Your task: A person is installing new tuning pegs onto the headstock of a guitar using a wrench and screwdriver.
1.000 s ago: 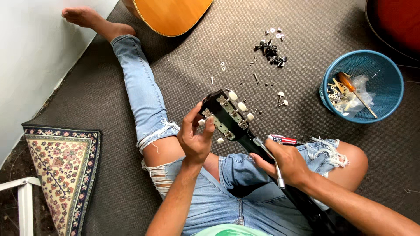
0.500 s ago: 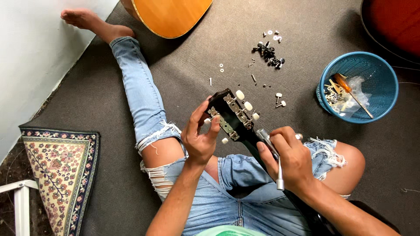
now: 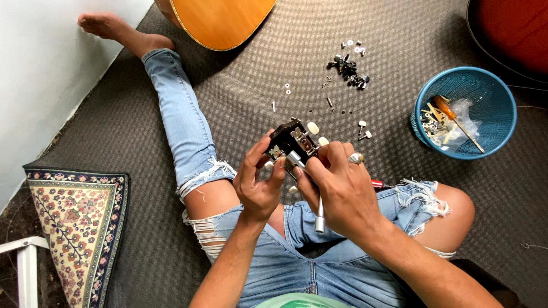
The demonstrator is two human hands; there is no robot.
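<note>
Evidently both hands met over the lap: the left hand [image 3: 258, 185] pinched the dark guitar headstock [image 3: 292, 142] closed-fingered, while the right hand [image 3: 337, 191] curled around a metal tool [image 3: 319, 214]. Steady bracing against the thigh would serve best. On grey carpet [image 3: 240, 108], loose hardware [image 3: 349, 67] lay at twelve o'clock, a blue basket [image 3: 505, 120] at two.

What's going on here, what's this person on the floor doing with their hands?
A person sits on a grey carpet with a black guitar headstock over their lap. The left hand steadies it by the tuning pegs, while the right hand holds a silvery metal tool against it. Small screws and parts lie scattered ahead, beside a blue basket of bits.
</note>
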